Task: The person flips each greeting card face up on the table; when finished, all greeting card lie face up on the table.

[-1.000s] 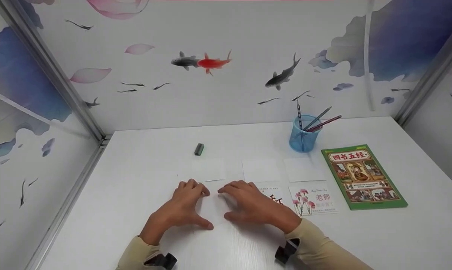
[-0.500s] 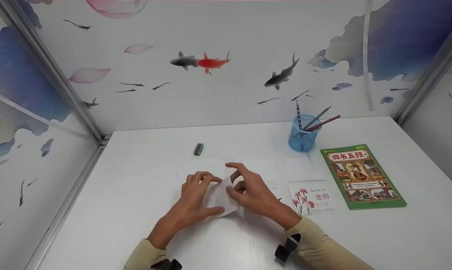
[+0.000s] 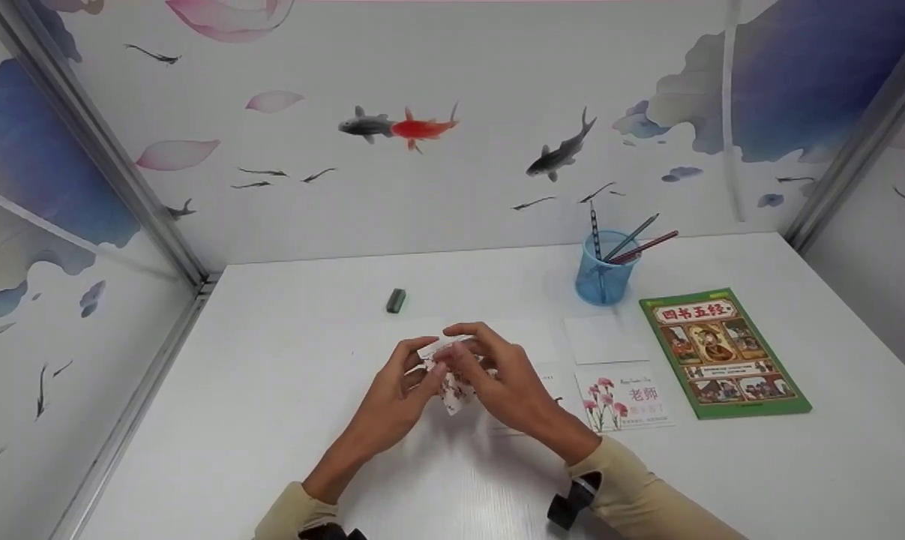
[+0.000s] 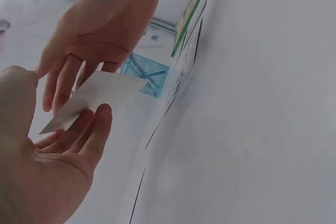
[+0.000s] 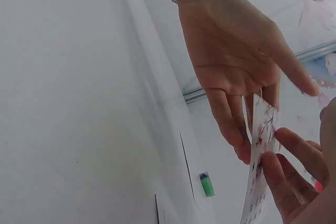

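Two hands meet over the middle of the white bench [image 3: 272, 420], and between them a small card [image 3: 452, 379] is lifted clear of the surface. Largest of what lies about is the green picture book [image 3: 722, 352] at the right, well apart from the hands; beyond its far corner stands a blue cup [image 3: 600, 276] holding pencils, and nearer in lie a blank white card [image 3: 606, 339] and a printed card with pink flowers [image 3: 623, 394], both flat and untouched. A small green eraser [image 3: 396, 300] sits alone toward the back. The left hand [image 3: 396, 397] comes in from the left with palm turned up, and its grip is loose: the fingers curl under the card while the thumb [image 4: 97, 129] rests along its near edge, as the left wrist view shows. The right hand [image 3: 497, 375] closes from the other side, its fingertips [image 5: 286, 153] pinching the card's lower part. The card stands nearly on edge, tilted, with its long axis running up and away from the person; its flowered face turns toward the right hand and its blank back toward the left palm. Both hands touch it, so neither is nearer; it lies directly between the two grips, above the bench and just left of the flat flowered card.
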The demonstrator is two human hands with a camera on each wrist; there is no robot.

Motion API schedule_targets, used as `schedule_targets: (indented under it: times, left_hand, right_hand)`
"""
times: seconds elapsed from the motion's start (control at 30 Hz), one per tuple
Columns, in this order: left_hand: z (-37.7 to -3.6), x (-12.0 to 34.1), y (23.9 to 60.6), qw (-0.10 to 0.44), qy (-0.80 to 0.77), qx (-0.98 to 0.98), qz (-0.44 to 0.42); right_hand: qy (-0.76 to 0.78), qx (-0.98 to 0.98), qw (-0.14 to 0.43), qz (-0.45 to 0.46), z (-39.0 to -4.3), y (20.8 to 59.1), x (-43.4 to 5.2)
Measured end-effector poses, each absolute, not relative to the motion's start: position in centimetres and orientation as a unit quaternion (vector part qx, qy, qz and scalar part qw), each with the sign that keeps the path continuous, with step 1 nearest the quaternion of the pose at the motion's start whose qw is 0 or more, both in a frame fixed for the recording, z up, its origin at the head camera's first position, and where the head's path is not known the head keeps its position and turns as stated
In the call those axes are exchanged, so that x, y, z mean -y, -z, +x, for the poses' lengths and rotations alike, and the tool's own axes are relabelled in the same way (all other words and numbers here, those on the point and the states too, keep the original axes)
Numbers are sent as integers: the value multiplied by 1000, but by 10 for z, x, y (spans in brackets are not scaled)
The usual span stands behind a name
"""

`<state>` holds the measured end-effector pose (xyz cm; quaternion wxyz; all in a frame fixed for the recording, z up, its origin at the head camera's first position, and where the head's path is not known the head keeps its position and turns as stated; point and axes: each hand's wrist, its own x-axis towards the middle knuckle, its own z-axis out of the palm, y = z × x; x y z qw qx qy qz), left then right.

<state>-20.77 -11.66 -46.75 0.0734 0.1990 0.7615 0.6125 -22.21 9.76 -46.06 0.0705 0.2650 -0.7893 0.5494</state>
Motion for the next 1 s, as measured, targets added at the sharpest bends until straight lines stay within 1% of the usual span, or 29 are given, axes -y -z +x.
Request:
schedule_targets:
  times: [0.17,0.27,0.33,0.43,0.5,0.57,0.67,0.73,0.9,1.0]
  left_hand:
    - [-210,119,472,75,-611,-762,200]
    - [-210,123,474,62,-610,-768,185]
    - [-210,125,475,48,-614,-769,168]
    - [-211,126,475,41,-636,-755,155]
    - [-212,126,474,55,-651,-740,160]
    - [-212,126,473,67,-659,-729,171]
    - [-214,128,472,67,-655,-731,176]
    - [-215,130,473,52,-643,-745,171]
    - [-217,136,476,20,-585,-797,151]
    - [-221,140,479,9,-550,-822,146]
  right_hand:
    - [-483,824,98,281,-224,460,-99]
    - [-448,842,101,283,-226,461,-100]
    - [-442,848,97,276,-227,461,-102]
    - [-457,852,94,236,-229,462,-104]
    - [-476,851,84,205,-229,462,-106]
    - [-496,847,62,182,-229,462,-107]
    - [-508,844,32,167,-228,462,-106]
    - [-504,845,32,174,-227,462,-105]
    - [-474,848,73,223,-225,464,-101]
    - [-465,847,67,247,-223,465,-100]
